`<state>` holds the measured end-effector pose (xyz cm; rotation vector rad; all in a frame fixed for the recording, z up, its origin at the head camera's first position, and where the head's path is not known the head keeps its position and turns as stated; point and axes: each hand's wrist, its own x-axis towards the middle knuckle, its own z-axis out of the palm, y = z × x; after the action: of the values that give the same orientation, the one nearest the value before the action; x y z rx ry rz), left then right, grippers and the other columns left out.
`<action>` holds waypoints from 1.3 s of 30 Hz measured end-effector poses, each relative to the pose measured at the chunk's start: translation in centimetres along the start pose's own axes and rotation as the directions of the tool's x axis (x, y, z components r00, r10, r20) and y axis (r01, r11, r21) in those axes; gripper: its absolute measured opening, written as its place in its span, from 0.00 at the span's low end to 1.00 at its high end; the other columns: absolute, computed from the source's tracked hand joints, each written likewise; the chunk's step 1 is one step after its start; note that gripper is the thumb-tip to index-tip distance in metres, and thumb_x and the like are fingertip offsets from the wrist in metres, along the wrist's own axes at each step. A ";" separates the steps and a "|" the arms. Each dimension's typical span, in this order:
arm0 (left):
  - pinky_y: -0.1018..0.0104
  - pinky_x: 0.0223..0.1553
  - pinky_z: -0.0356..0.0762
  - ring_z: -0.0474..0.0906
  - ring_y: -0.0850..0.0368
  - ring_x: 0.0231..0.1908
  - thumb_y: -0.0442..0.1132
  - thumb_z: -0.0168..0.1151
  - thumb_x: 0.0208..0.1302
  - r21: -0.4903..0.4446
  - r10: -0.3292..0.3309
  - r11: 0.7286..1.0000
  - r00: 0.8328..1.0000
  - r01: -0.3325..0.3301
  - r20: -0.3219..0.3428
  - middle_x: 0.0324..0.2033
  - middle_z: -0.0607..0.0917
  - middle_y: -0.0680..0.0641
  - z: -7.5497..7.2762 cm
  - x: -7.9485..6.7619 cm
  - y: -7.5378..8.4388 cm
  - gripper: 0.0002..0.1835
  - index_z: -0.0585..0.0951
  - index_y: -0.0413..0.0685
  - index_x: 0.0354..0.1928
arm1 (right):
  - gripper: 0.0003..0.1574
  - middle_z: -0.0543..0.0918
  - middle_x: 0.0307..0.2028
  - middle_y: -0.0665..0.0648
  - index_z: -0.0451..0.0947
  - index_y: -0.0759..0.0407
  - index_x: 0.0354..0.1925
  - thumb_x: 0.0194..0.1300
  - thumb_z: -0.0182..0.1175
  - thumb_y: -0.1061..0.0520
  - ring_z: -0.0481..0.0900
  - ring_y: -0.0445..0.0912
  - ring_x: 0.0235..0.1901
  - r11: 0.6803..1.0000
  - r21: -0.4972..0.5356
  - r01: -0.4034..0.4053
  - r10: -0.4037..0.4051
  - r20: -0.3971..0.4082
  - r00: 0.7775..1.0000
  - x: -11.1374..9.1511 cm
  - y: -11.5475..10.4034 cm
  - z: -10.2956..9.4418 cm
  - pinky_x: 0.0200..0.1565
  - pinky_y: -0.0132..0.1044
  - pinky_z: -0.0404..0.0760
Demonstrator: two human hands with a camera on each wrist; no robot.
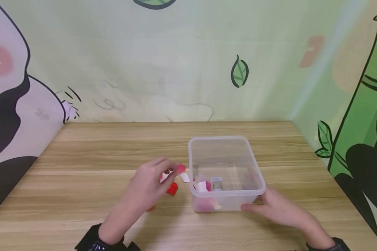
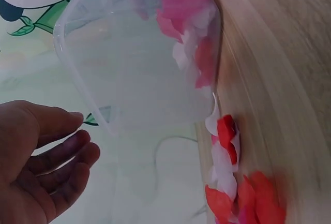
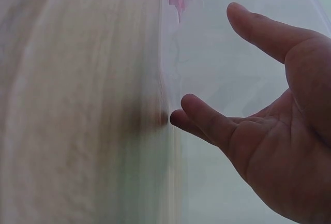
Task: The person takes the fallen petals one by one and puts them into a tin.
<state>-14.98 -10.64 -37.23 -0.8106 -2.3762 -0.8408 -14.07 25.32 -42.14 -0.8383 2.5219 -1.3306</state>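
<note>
A clear plastic box (image 1: pixel 226 192) stands on the table, with pink and white petals (image 1: pixel 204 188) in its left part. Left of it, my left hand (image 1: pixel 149 179) hovers above loose petals, fingers loosely bent. In the left wrist view, no petal shows between the fingers of the left hand (image 2: pixel 51 162). A pink petal (image 1: pixel 181 168) appears just past its fingertips in the head view. My right hand (image 1: pixel 279 205) rests against the box's near right corner, its thumb along the front wall. The right wrist view shows that hand (image 3: pixel 274 131) spread, thumb apart from the fingers.
Red, white and orange petals lie scattered left of the box, among them a red petal (image 1: pixel 172 188) and a white one (image 1: pixel 185 177). A wooden table (image 1: pixel 91 150) runs back to a wall (image 1: pixel 163 69) with cartoon pictures.
</note>
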 end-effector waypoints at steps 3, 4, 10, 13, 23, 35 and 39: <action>0.67 0.32 0.83 0.83 0.58 0.31 0.27 0.76 0.55 0.021 -0.030 0.999 0.999 0.029 0.034 0.33 0.86 0.53 -0.1 -0.4 -0.6 0.10 0.87 0.44 0.37 | 0.64 0.79 0.59 0.63 0.40 0.67 0.80 0.66 0.72 0.51 0.81 0.47 0.54 1.000 -0.002 0.005 -0.005 -0.003 1.000 0.0 0.0 0.0 0.55 0.43 0.81; 0.67 0.33 0.83 0.83 0.59 0.31 0.27 0.76 0.55 0.026 -0.038 0.999 0.998 0.037 0.049 0.33 0.86 0.53 -0.1 -0.5 -0.8 0.10 0.86 0.45 0.37 | 0.64 0.79 0.59 0.63 0.40 0.67 0.80 0.66 0.71 0.51 0.81 0.47 0.54 1.000 -0.005 0.006 -0.006 -0.001 1.000 0.0 0.0 0.0 0.55 0.43 0.81; 0.66 0.33 0.82 0.82 0.59 0.30 0.29 0.75 0.56 0.060 -0.081 0.996 0.983 0.072 0.165 0.30 0.83 0.54 -0.7 -0.8 -1.3 0.09 0.84 0.47 0.32 | 0.64 0.80 0.58 0.61 0.40 0.67 0.80 0.66 0.72 0.51 0.82 0.47 0.53 1.000 -0.021 -0.004 0.004 -0.002 1.000 0.1 0.1 0.0 0.54 0.43 0.81; 0.65 0.33 0.81 0.80 0.57 0.30 0.30 0.75 0.57 0.088 -0.130 0.990 0.958 0.111 0.254 0.28 0.81 0.55 -1.0 -0.8 -1.3 0.09 0.83 0.49 0.30 | 0.64 0.80 0.58 0.60 0.39 0.67 0.80 0.67 0.71 0.50 0.81 0.47 0.54 1.000 -0.021 -0.006 0.006 0.003 1.000 0.0 0.2 0.0 0.55 0.43 0.81; 0.64 0.27 0.73 0.70 0.60 0.23 0.31 0.75 0.58 0.264 -0.353 0.931 0.801 0.252 0.483 0.19 0.76 0.56 -1.4 -1.2 -1.0 0.13 0.79 0.50 0.23 | 0.69 0.75 0.63 0.65 0.36 0.67 0.80 0.64 0.73 0.50 0.80 0.50 0.57 0.998 -0.015 -0.058 0.058 0.000 0.998 0.0 0.3 -0.2 0.58 0.43 0.79; 0.64 0.25 0.66 0.68 0.56 0.20 0.31 0.76 0.56 0.404 -0.493 0.866 0.643 0.295 0.587 0.15 0.72 0.52 -1.4 -2.1 -1.0 0.18 0.74 0.51 0.19 | 0.69 0.74 0.65 0.66 0.34 0.66 0.81 0.65 0.73 0.49 0.79 0.51 0.58 0.998 0.001 -0.062 0.062 0.006 0.998 0.0 0.1 -0.2 0.58 0.42 0.78; 0.64 0.26 0.68 0.69 0.55 0.20 0.32 0.76 0.56 0.423 -0.521 0.850 0.612 0.313 0.595 0.16 0.74 0.51 -1.2 -2.3 -1.2 0.17 0.75 0.50 0.21 | 0.68 0.75 0.64 0.65 0.35 0.66 0.81 0.65 0.72 0.49 0.79 0.50 0.57 0.999 0.005 -0.052 0.052 0.005 0.999 0.0 0.1 -0.1 0.58 0.42 0.78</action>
<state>-13.86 -13.04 -38.24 -0.4806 -3.3678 -0.3392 -14.12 25.43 -42.18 -0.7691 2.5177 -1.3163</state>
